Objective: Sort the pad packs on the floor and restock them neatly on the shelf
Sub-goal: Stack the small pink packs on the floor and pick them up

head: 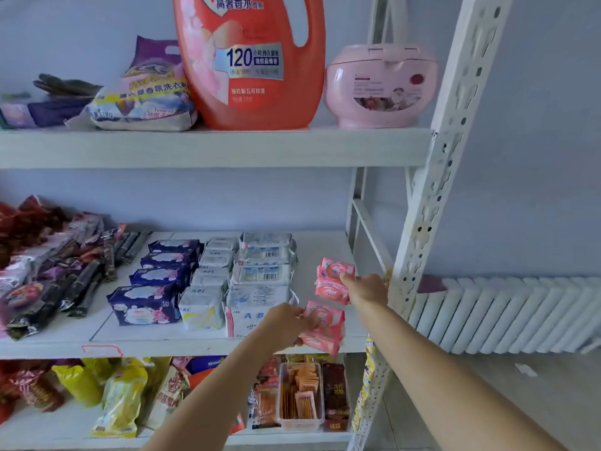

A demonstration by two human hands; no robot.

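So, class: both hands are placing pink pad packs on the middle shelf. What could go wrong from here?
1. The pink packs in the left hand overhang the middle shelf front edge and might drop.
2. The right hand holds two pink packs loosely stacked; the upper could slide and break the row.

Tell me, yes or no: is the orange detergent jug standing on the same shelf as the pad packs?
No. The orange detergent jug stands on the upper shelf, while the pad packs lie one shelf lower.

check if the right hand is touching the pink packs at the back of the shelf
Touching. The head view shows the right hand with its fingers on the pink packs lying on the middle shelf, with no gap between them.
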